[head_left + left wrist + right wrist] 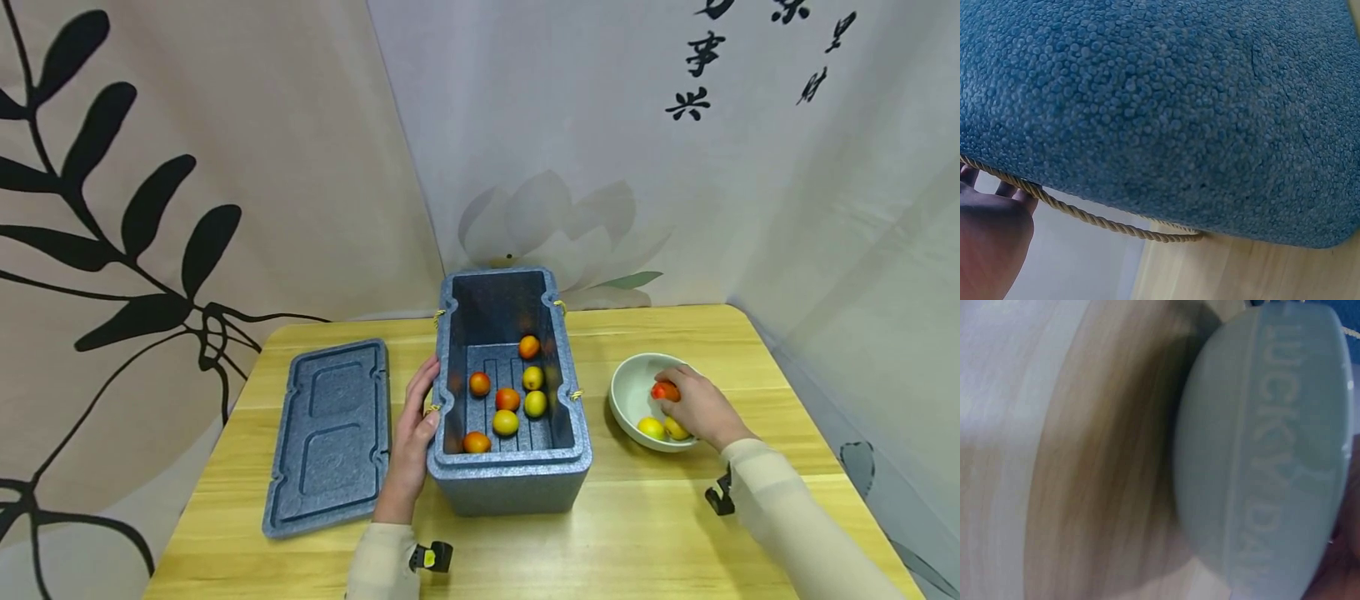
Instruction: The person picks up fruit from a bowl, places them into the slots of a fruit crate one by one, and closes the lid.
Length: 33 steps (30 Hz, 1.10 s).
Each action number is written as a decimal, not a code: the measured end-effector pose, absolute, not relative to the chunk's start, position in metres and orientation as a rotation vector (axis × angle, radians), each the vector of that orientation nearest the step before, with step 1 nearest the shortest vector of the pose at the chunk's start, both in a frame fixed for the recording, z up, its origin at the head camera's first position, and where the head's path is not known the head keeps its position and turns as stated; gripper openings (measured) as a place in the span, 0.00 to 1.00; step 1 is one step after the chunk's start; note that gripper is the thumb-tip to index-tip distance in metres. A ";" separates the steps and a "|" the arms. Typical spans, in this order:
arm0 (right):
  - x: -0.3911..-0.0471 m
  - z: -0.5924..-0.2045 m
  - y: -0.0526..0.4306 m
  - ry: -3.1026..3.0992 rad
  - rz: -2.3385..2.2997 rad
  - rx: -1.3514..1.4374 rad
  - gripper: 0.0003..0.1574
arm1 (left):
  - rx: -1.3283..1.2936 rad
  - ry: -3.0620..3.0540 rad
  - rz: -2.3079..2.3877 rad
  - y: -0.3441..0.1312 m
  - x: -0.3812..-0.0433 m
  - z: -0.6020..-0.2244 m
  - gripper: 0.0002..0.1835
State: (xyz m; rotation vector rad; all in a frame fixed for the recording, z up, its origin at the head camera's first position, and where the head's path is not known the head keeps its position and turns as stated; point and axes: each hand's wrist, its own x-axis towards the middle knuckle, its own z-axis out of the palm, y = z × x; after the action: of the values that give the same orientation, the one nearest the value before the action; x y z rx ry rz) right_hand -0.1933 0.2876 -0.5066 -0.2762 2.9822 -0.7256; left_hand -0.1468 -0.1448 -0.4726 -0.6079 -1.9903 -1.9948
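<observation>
My right hand [702,410] reaches over the pale green bowl [628,417] and pinches a small red-orange fruit [667,391] between thumb and fingers. Two yellow fruits [651,428] lie in the bowl below it. Lettering stands out on the bowl's side [1266,450] in the right wrist view. My left hand [411,437] rests against the left side of the blue-grey foam box [510,492], fingers along the outer wall near the rim. Inside the open box lie several orange fruits [507,399] and several yellow fruits [506,422].
The box's lid [330,442] lies flat on the wooden table [630,517], left of the box. A twisted yellow rope [1104,222] hangs along the box's side by my left hand. Behind the table hangs a printed cloth [300,150].
</observation>
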 end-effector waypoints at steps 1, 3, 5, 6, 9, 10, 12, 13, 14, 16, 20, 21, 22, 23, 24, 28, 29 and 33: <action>-0.193 -0.506 0.286 2.976 -0.733 -0.277 0.26 | -0.609 -1.990 -1.995 -0.145 -0.147 -0.473 0.31; -0.193 -0.503 0.284 2.965 -0.753 -0.279 0.26 | -0.614 -1.986 -1.994 -0.145 -0.147 -0.473 0.31; -0.193 -0.500 0.281 2.964 -0.770 -0.283 0.26 | -0.623 -1.981 -1.996 -0.145 -0.147 -0.474 0.31; -0.194 -0.499 0.279 2.965 -0.780 -0.289 0.26 | -0.625 -1.980 -2.001 -0.146 -0.147 -0.474 0.31; -0.195 -0.494 0.276 2.972 -0.814 -0.304 0.26 | -0.624 -1.981 -2.019 -0.146 -0.147 -0.474 0.31; -0.195 -0.493 0.276 2.975 -0.828 -0.308 0.25 | -0.622 -1.983 -2.028 -0.146 -0.148 -0.473 0.32; -0.197 -0.489 0.275 2.978 -0.856 -0.316 0.25 | -0.616 -1.984 -2.048 -0.146 -0.149 -0.472 0.32; -0.197 -0.488 0.275 2.979 -0.870 -0.317 0.25 | -0.617 -1.982 -2.054 -0.146 -0.149 -0.472 0.32; -0.197 -0.487 0.275 2.980 -0.881 -0.314 0.25 | -0.620 -1.980 -2.059 -0.146 -0.149 -0.472 0.32; -0.198 -0.484 0.274 2.975 -0.898 -0.312 0.26 | -0.629 -1.974 -2.056 -0.146 -0.149 -0.472 0.32; -0.199 -0.477 0.272 2.967 -0.894 -0.314 0.26 | -0.646 -1.959 -2.038 -0.146 -0.149 -0.473 0.31; -0.199 -0.475 0.271 2.972 -0.892 -0.318 0.26 | -0.649 -1.955 -2.037 -0.146 -0.148 -0.472 0.31; -0.200 -0.473 0.270 2.979 -0.891 -0.323 0.26 | -0.652 -1.952 -2.036 -0.146 -0.148 -0.472 0.31; -0.201 -0.470 0.270 2.987 -0.893 -0.331 0.26 | -0.651 -1.950 -2.038 -0.146 -0.148 -0.473 0.31; -0.202 -0.468 0.270 2.997 -0.898 -0.340 0.25 | -0.651 -1.948 -2.039 -0.146 -0.148 -0.473 0.31; -0.205 -0.460 0.269 3.027 -0.940 -0.366 0.24 | -0.651 -1.947 -2.040 -0.146 -0.148 -0.474 0.31; -0.206 -0.458 0.269 3.032 -0.950 -0.379 0.24 | -0.652 -1.945 -2.038 -0.146 -0.148 -0.474 0.31; -0.210 -0.454 0.266 3.048 -0.972 -0.424 0.24 | -0.654 -1.950 -2.029 -0.146 -0.149 -0.473 0.31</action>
State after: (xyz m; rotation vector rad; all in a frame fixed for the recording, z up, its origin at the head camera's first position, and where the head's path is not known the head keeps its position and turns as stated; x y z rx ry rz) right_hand -0.2103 0.2655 -0.4545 -0.4244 3.0477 -0.9721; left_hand -0.1488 -0.1459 -0.4731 -0.6540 -1.9504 -2.0289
